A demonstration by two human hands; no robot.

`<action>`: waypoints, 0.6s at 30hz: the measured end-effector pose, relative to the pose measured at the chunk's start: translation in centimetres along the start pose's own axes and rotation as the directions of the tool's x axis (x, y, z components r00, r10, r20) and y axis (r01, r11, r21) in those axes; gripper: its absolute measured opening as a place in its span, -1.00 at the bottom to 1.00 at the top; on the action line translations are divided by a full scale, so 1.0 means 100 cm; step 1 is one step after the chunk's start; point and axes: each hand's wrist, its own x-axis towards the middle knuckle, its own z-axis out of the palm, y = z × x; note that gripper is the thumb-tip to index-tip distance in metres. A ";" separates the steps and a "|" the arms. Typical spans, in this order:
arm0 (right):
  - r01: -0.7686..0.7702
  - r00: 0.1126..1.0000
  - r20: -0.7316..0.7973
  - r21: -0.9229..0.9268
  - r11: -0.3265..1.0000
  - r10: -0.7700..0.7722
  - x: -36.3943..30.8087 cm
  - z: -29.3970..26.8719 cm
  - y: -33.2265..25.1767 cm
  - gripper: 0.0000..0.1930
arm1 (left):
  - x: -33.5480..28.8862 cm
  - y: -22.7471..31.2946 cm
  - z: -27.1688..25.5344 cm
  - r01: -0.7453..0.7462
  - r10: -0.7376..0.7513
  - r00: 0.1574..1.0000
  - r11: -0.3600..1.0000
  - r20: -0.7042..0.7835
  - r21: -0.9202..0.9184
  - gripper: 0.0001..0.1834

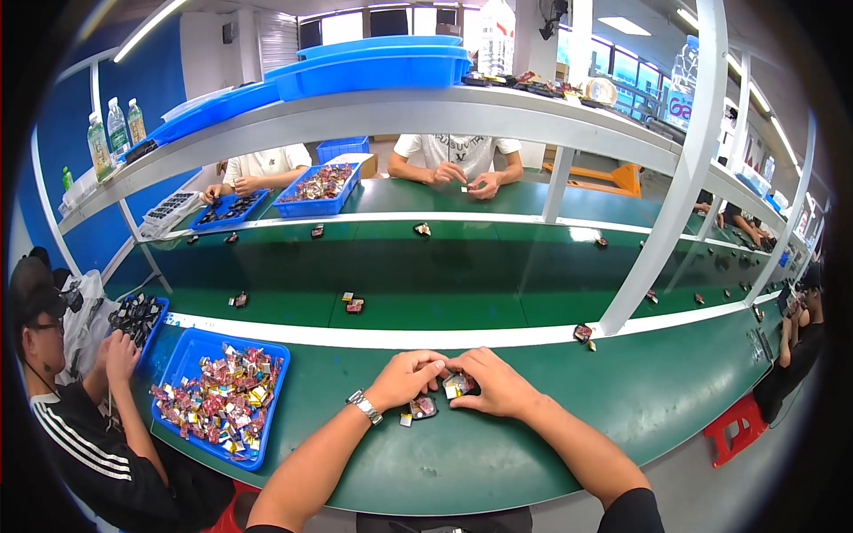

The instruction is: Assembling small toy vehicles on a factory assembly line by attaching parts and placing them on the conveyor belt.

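Note:
Both my hands meet above the green worktable near its front edge. My right hand [494, 384] is curled round a small dark part with a yellow and white tag [458, 385], thumb and fingers closed on it. My left hand [407, 380], with a metal watch on the wrist, has its fingers bent against the right fingertips; what they pinch is hidden. Just below the hands, a second small dark and reddish part [424, 407] lies on the table, with a white and yellow tag piece [406, 419] beside it.
A blue tray [281, 391] heaped with similar small parts stands at my left. Behind the table's white rail [373, 338] runs a green conveyor [426, 293] with scattered parts. A white post [666, 186] and an overhead shelf [391, 111] stand ahead. Co-workers sit at left, across and right.

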 end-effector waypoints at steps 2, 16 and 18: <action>0.061 0.998 0.012 0.019 0.998 -0.061 0.013 -0.007 -0.004 -0.36 | 0.001 -0.007 -0.004 -0.004 0.008 0.999 0.997 0.045 -0.076 -0.71; 0.002 0.931 -0.362 0.107 0.994 0.037 0.023 0.026 0.001 -0.66 | -0.003 0.002 -0.004 -0.010 -0.003 1.000 0.917 -0.031 -0.400 -0.56; 0.004 0.929 -0.368 0.124 0.992 0.042 0.023 0.025 0.005 -0.80 | -0.003 0.003 -0.004 -0.011 0.013 1.000 0.913 0.002 -0.407 -0.56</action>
